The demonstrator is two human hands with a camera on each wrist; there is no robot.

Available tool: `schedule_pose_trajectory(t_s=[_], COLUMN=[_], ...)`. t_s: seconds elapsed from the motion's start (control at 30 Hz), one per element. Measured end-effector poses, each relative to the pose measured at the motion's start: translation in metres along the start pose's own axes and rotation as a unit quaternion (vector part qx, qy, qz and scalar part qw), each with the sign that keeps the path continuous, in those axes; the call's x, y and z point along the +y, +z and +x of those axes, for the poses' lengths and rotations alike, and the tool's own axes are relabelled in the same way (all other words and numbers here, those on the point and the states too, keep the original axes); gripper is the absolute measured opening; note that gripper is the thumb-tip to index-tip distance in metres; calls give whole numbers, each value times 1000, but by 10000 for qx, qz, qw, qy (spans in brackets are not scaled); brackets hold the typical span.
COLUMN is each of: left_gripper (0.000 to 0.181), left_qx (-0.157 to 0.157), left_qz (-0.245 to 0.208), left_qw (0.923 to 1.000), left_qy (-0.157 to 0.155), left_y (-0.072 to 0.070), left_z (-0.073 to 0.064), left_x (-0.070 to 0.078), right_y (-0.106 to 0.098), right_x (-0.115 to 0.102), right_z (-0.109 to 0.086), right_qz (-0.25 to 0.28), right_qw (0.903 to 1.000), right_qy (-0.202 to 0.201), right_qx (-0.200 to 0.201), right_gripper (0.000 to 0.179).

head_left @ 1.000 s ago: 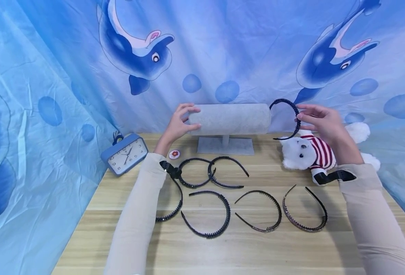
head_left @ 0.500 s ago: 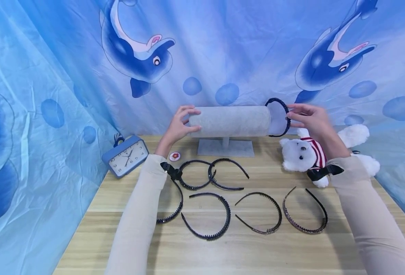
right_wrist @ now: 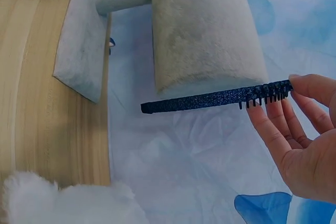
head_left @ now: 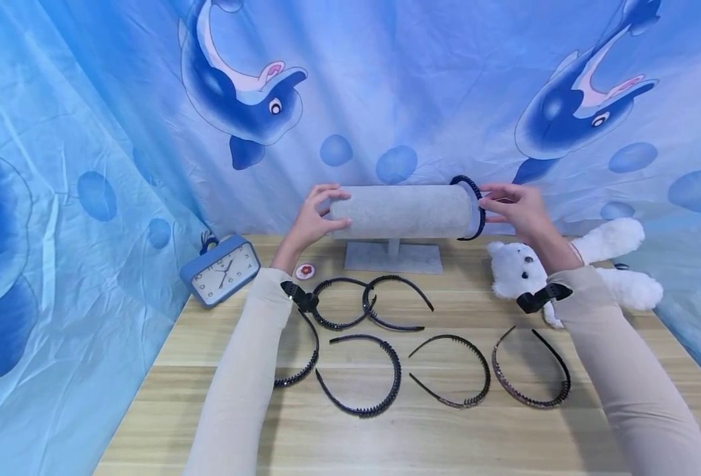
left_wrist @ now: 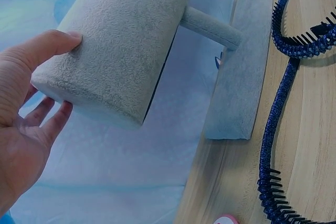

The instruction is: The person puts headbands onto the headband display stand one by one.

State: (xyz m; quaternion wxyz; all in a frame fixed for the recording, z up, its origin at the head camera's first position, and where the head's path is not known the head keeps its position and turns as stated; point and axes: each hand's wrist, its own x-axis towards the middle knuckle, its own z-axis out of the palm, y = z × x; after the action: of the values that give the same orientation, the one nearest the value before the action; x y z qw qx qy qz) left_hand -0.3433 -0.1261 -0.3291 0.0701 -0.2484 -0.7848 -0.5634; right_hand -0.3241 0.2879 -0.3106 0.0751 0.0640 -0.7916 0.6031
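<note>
A grey plush headband stand [head_left: 398, 211] has a horizontal roll on a short post above a flat base. My left hand [head_left: 315, 218] holds the roll's left end, thumb on the near side in the left wrist view. Between thumb and fingers, my right hand [head_left: 520, 210] pinches a dark beaded headband [right_wrist: 210, 99] with comb teeth. It stands upright right at the roll's right end, its opening facing that end. In the right wrist view, one tip of the headband points toward the base and the roll's end face lies just beside the band.
Several dark headbands lie on the wooden table [head_left: 338, 443], including a toothed headband [head_left: 398, 370] and a pinkish one [head_left: 520, 396]. A blue clock [head_left: 222, 271] and a flower badge [head_left: 305, 272] are at left. A white plush bear [head_left: 514, 268] lies right, partly behind my right arm.
My right hand has moved left with the headband, from a gap beside the roll to right at its end. My left hand keeps its hold on the roll.
</note>
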Motion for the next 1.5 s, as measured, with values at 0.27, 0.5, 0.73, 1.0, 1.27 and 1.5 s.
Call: schedule_pose_trajectory(t_s=[0.27,0.5,0.73,1.0,1.27,1.5], left_gripper=[51,52,52,51,51,51], left_qx=[8,20,7,-30,11,-28], left_qz=[-73,-17,40,44,33,35], left_qw=[10000,10000,10000,9999,9999,10000], left_qy=[8,-24,36,126,112,39], left_y=[1,1,1,0,-1,-2], left_z=[1,1,1,1,3,1], left_x=[-4,-3,-3,-4,-5,-3], right_y=[11,17,19,15,4,-5], right_x=[2,4,6,10,-4,-15], right_z=[-1,0,-1,0,6,14], right_qz=[-343,-384,-517,-907,-1462,-2064], right_qw=[9993,9989,9981,9945,9835,9648], right_qy=[-104,-170,-197,-366,-734,-731], right_qx=[-131,-221,-275,-386,-778,-1458], right_gripper=[45,45,45,51,57,66])
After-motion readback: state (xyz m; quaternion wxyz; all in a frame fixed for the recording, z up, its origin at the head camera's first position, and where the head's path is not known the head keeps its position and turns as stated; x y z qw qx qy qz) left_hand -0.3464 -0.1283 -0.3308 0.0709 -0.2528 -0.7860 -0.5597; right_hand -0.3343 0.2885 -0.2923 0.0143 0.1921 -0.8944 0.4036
